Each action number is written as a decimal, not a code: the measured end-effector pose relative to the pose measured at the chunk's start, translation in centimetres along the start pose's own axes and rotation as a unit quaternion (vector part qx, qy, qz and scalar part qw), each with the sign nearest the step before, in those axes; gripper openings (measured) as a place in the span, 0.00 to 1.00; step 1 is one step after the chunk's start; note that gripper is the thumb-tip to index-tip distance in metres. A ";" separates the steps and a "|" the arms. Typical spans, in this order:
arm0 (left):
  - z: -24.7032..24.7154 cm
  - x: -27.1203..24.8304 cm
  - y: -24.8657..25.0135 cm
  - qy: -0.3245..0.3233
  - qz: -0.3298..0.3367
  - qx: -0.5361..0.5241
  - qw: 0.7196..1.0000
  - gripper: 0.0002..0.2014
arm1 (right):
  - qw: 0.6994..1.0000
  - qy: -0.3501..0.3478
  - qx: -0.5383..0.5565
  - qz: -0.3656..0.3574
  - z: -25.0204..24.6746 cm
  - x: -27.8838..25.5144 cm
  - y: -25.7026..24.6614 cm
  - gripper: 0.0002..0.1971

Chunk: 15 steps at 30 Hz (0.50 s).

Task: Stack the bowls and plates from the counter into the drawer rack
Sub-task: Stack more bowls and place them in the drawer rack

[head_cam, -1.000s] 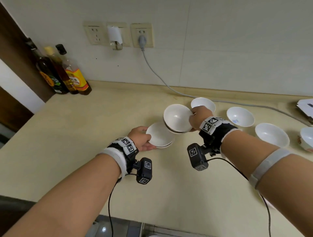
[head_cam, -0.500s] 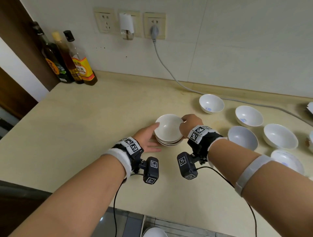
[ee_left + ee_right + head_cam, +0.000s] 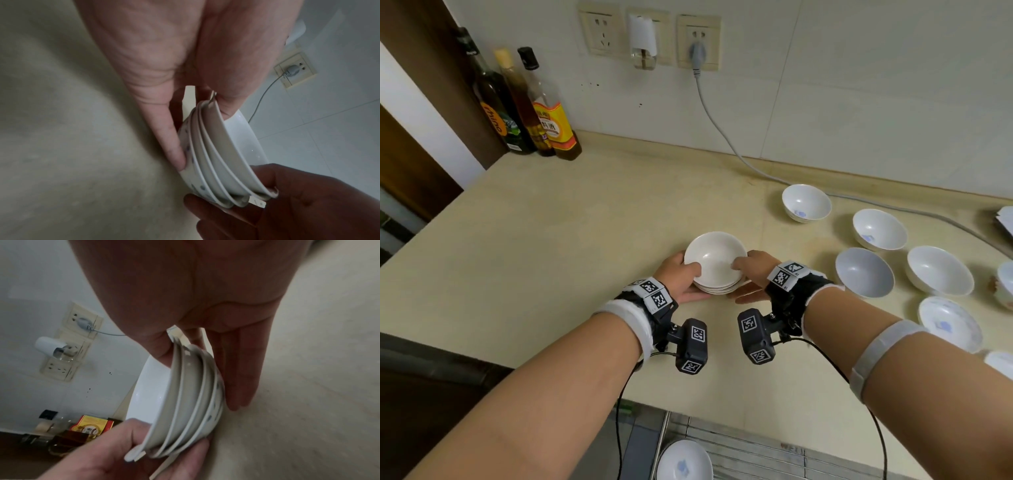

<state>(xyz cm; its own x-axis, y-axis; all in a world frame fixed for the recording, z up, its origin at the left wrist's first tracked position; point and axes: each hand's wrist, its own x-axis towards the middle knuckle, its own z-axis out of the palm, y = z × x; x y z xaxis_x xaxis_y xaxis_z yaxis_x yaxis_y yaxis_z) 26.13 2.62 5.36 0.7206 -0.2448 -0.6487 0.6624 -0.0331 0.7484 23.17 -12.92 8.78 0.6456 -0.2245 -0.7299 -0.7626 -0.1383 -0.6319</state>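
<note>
Here, left hand and right hand pinch one stack of four dishes; five bowls nearby.

Both hands now clasp the stacked dishes together.

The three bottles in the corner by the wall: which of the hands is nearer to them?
Left. The left hand grips the near-left rim of the stack of dishes, the side toward the bottles. The right hand grips the opposite rim, farther away.

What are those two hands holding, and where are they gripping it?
A stack of small dishes: left hand and right hand pinch opposite rims, thumbs on top, fingers underneath.
</note>
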 end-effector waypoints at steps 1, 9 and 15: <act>-0.2 -0.7 -0.5 0.002 -0.002 -0.003 1.000 0.26 | 1.000 -0.013 0.008 0.004 0.0 -0.2 0.5 0.21; -1.2 -10.2 -6.2 0.059 0.002 -0.064 0.996 0.24 | 0.989 -0.142 -0.024 -0.017 1.5 -4.5 5.0 0.21; -1.0 -19.2 -13.0 0.118 0.062 -0.060 0.989 0.22 | 0.953 -0.241 -0.135 -0.123 2.9 -7.6 11.1 0.33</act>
<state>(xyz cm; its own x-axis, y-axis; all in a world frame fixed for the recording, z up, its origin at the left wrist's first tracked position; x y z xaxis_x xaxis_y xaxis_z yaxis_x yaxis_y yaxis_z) 3.88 8.74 7.98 0.8158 -0.0069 -0.5783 0.5758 0.1025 0.8111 9.94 -9.98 6.58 0.6999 0.3068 -0.6450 -0.5266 -0.3884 -0.7562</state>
